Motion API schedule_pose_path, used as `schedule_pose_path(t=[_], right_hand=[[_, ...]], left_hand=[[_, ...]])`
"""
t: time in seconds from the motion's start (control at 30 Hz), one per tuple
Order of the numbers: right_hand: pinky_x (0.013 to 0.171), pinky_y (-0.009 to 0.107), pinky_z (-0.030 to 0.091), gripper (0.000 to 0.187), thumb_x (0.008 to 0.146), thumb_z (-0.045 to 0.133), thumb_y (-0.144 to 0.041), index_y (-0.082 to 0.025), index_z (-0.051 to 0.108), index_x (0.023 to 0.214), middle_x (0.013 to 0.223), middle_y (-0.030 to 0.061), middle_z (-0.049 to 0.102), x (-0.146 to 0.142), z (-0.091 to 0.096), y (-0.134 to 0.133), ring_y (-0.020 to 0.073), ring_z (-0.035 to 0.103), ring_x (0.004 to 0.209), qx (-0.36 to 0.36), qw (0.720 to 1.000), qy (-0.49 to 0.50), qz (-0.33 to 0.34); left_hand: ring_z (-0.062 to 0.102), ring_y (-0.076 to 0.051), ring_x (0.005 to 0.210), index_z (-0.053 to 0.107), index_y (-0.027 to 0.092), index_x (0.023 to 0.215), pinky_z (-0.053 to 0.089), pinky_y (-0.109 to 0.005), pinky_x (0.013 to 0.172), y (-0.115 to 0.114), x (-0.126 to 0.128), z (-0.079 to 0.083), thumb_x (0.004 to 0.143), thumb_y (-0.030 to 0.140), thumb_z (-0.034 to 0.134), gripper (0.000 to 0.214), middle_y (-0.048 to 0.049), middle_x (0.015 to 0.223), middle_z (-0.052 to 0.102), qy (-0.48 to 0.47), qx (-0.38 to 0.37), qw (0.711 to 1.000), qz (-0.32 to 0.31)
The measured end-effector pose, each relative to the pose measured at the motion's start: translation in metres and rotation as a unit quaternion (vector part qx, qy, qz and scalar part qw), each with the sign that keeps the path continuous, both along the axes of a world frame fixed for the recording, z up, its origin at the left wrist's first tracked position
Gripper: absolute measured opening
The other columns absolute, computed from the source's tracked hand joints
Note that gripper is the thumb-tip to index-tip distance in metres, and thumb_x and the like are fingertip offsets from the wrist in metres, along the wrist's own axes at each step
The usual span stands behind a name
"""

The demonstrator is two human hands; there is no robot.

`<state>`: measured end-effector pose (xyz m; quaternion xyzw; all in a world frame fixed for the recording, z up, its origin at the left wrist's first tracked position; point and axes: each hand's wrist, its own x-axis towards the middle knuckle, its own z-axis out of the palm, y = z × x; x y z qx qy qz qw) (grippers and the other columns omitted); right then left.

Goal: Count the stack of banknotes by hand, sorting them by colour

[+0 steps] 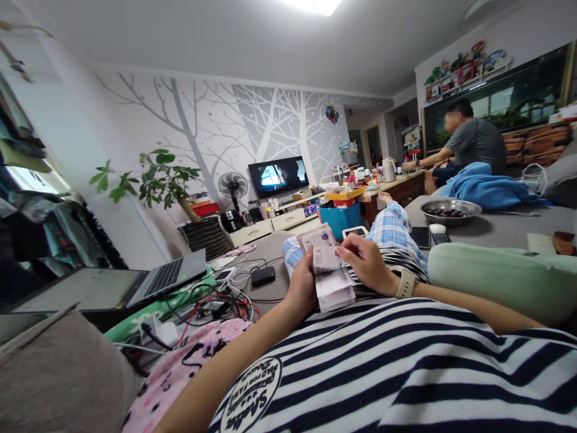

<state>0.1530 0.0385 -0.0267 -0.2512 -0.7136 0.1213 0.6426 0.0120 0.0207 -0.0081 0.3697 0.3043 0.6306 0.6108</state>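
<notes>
So the notes [331, 279] sit centre frame over my lap, stack running up-down. My left hand [301, 290] clamps its left edge and my right hand [372, 264] pinches the top note from the right. Phone [354, 231] lies just past them, bowl [451, 210] farther right, nothing blocking.

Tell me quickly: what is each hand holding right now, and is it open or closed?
Left hand: closed around a stack of banknotes.
Right hand: closed, fingers pinching the top notes of the same stack.
</notes>
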Motion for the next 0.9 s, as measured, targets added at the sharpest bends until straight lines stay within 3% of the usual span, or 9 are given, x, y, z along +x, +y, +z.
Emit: schedule_pose_path(t=[0.3,0.53,0.77,0.9], right_hand=[[0.058,0.025,0.039,0.019,0.09,0.052,-0.031,-0.019,0.055,0.075,0.066,-0.0014,0.054,0.0012,0.002,-0.0043,0.0121,0.048,0.061,0.04,0.999,-0.013,0.023],[0.061,0.026,0.041,0.018,0.091,0.051,-0.032,-0.019,0.06,0.085,0.075,0.0014,0.06,0.0003,0.0002,-0.0045,0.0136,0.053,0.066,0.038,0.999,-0.016,0.029],[0.06,0.026,0.041,0.018,0.091,0.052,-0.034,-0.019,0.058,0.082,0.071,0.0,0.057,0.0009,0.0013,-0.0073,0.013,0.051,0.064,0.039,0.998,-0.025,0.032],[0.061,0.026,0.04,0.019,0.091,0.051,-0.034,-0.02,0.057,0.081,0.071,-0.0004,0.055,0.0015,0.0023,-0.0105,0.0128,0.05,0.064,0.043,0.998,-0.038,0.038]], left_hand=[[0.069,-0.023,0.079,0.066,0.014,0.083,0.055,-0.033,0.074,-0.0023,0.0,0.0016,0.073,0.023,0.06,0.014,-0.0041,0.073,0.071,0.021,0.032,0.999,0.008],[0.068,-0.023,0.077,0.065,0.014,0.084,0.055,-0.033,0.071,-0.0013,-0.0006,-0.0017,0.072,0.027,0.064,0.018,-0.0037,0.073,0.071,0.017,0.025,1.0,-0.001],[0.069,-0.025,0.076,0.067,0.013,0.089,0.056,-0.036,0.073,-0.0021,-0.002,-0.0018,0.071,0.03,0.069,0.025,-0.0058,0.075,0.072,0.025,0.013,1.0,-0.005],[0.069,-0.026,0.081,0.067,0.013,0.096,0.056,-0.038,0.076,-0.0015,-0.0027,-0.0012,0.075,0.034,0.066,0.03,-0.0085,0.082,0.073,0.016,0.012,0.999,-0.037]])
